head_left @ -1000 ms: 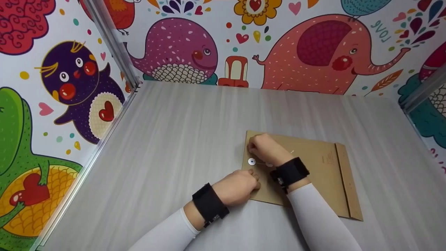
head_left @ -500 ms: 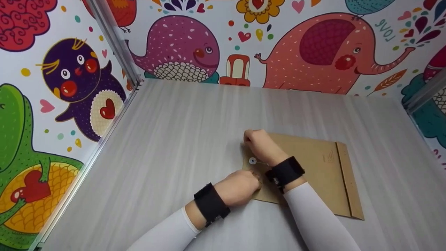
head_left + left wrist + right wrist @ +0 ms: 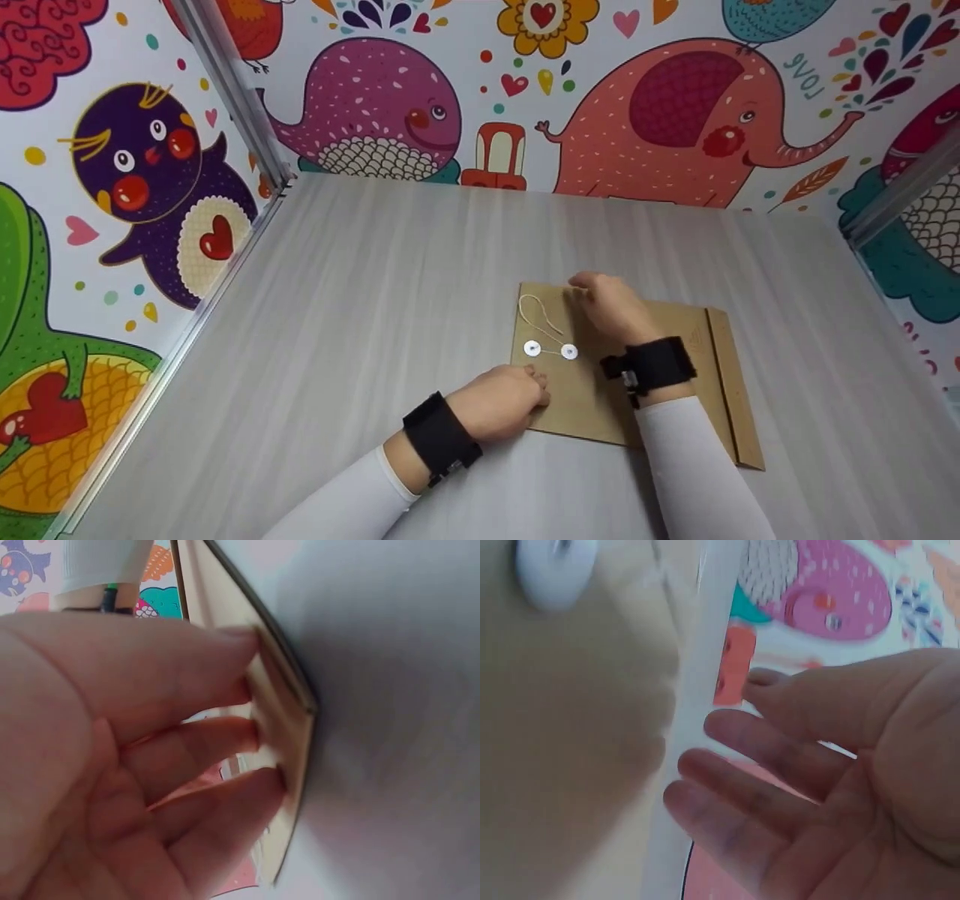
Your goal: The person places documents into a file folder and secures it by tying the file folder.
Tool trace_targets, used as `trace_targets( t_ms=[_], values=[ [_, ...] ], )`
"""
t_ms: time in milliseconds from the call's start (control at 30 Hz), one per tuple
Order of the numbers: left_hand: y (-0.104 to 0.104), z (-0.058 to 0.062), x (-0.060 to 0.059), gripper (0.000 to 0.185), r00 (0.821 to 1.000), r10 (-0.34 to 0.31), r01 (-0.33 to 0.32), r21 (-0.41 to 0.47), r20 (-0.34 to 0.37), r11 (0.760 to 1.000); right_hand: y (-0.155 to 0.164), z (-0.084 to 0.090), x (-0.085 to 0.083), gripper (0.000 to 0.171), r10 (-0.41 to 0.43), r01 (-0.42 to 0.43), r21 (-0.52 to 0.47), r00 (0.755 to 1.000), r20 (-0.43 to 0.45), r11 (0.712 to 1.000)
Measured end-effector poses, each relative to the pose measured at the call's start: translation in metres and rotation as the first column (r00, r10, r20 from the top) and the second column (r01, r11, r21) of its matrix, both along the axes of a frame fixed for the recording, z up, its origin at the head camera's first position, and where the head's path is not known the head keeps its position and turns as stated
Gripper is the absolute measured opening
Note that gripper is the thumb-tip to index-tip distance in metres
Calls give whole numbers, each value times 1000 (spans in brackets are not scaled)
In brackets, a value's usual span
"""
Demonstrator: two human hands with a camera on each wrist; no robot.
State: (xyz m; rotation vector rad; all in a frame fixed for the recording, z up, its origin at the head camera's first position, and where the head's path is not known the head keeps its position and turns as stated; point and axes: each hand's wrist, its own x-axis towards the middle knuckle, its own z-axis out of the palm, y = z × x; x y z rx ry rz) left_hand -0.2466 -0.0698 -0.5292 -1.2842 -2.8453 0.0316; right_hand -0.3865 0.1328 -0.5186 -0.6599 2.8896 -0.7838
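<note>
Envelope [image 3: 645,375] flat on surface [image 3: 375,300], string [image 3: 538,319] loose off 2 discs [image 3: 532,348]: left hand [image 3: 502,401] fingers straight, pressing its near-left corner; right hand [image 3: 611,307] relaxed, empty, above far edge; next likely lifting flap.

A staged recording booth: cartoon-animal wall panels [image 3: 675,112] in aluminium framing [image 3: 232,97] enclose a grey tabletop [image 3: 375,300].

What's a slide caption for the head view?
Left hand presses the brown envelope corner; right hand open above it, string loose by two white discs.
</note>
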Motion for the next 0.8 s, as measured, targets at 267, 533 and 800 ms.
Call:
trace_targets(
  t_ms=[267,533,800],
  values=[
    [-1,0,-1,15,999,6,-6,-9,39,1000,-2,-15,-2,38,173,-173,32,985,5,984],
    [0,3,-3,13,997,21,-20,-10,80,1000,-14,-15,4,54,236,-239,149,971,37,960],
    [-1,3,-5,15,995,12,-11,-11,103,1000,-11,-17,5,58,268,-274,179,962,55,945]
  ],
)
